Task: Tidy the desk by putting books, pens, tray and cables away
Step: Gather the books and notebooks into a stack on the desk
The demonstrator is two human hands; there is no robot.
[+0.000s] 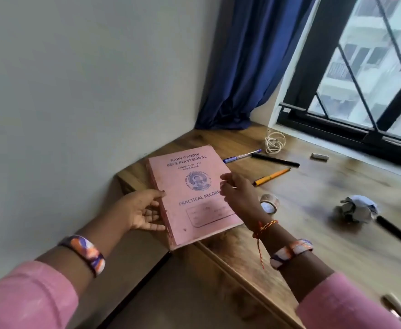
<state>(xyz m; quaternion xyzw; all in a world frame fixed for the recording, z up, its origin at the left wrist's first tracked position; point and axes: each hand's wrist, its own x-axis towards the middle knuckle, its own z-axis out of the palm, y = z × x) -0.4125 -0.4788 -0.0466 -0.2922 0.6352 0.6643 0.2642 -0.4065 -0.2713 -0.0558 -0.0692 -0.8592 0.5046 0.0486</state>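
Pink record book (190, 195) lies at the desk's (313, 233) near left corner by the wall, its lower end jutting past the front edge. Left hand (142, 210) sits at the spine side, palm up, fingers loosely spread and curled along the worn binding, thumb on the cover's edge. Right hand (238, 193) rests on the opposite long edge, fingertips bunched and pinching the cover or page edges; exact hold hard to make out. Cover reads "RAJIV GANDHI RECS POLYTECHNIC", a college code line below, a round seal, then "PRACTICAL RECORD" above a name box too blurred to read. Likely handling: thick, moderately heavy, board cover fairly stiff but scuffed, spine frayed, so best lifted with support under the spine and overhang, not by the cover alone. Not slippery. Still out on the desk: blue pen (241, 156), black pen (275, 160), orange pen (272, 176), coiled white cable (274, 142), tape roll (269, 203), crumpled paper (358, 208).
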